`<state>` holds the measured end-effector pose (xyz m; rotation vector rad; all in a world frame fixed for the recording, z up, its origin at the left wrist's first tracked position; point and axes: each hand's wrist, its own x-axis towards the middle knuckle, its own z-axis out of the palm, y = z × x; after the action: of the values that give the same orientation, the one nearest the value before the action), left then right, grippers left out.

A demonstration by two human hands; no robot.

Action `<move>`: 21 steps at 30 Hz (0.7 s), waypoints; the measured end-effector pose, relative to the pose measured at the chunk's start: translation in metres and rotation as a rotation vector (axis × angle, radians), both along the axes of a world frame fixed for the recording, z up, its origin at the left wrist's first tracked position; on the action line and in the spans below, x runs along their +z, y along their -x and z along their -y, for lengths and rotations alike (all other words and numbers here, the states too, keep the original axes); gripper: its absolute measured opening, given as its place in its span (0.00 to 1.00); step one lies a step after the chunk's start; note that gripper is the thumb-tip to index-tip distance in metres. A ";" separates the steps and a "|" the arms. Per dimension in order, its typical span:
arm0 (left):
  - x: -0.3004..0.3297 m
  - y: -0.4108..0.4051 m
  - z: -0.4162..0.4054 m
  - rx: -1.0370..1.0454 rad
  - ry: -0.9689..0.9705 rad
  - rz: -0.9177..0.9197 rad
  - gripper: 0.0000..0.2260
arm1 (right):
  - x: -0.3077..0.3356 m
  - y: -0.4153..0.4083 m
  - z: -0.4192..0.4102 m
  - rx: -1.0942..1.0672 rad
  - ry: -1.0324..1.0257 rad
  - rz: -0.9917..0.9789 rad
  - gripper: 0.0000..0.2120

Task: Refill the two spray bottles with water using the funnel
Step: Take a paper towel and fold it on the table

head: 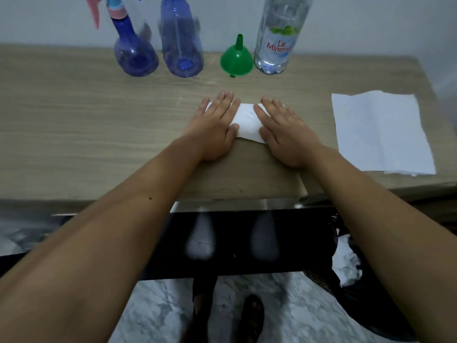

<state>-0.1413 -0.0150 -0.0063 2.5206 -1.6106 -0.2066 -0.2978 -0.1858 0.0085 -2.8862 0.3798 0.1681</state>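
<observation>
Standing along the table's [74, 134] far edge were seen two blue spray bottles [134, 49] [181, 40], a green funnel [236, 59] resting mouth-down, and a water bottle [278, 38]. A folded tissue [247, 125] was pressed flat by the left hand [212, 127] and right hand [284, 131], both spread open. A paper sheet [378, 132] lay far right.

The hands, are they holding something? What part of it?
Nothing is gripped. The left hand and right hand lie flat, pressing the two ends of a folded white tissue against the table.

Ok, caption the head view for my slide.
Both hands, left and right, flat on a folded tissue; spray bottles, funnel untouched.
</observation>
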 end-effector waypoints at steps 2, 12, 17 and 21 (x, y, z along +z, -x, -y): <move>-0.001 0.014 0.004 -0.021 0.002 -0.003 0.33 | 0.000 0.019 0.001 -0.023 -0.004 0.004 0.32; -0.007 0.082 -0.005 -0.076 0.008 -0.004 0.33 | -0.008 0.099 -0.011 -0.085 -0.016 0.049 0.30; -0.011 0.109 -0.018 -0.095 0.033 -0.011 0.33 | -0.014 0.130 -0.023 -0.079 0.010 0.068 0.30; -0.010 0.129 -0.032 -0.096 0.037 -0.014 0.32 | -0.015 0.147 -0.036 -0.086 0.024 0.092 0.30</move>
<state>-0.2704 0.0168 -0.0162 2.4114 -1.7153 -0.2027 -0.4447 -0.1495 -0.0067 -2.8820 0.4915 0.0166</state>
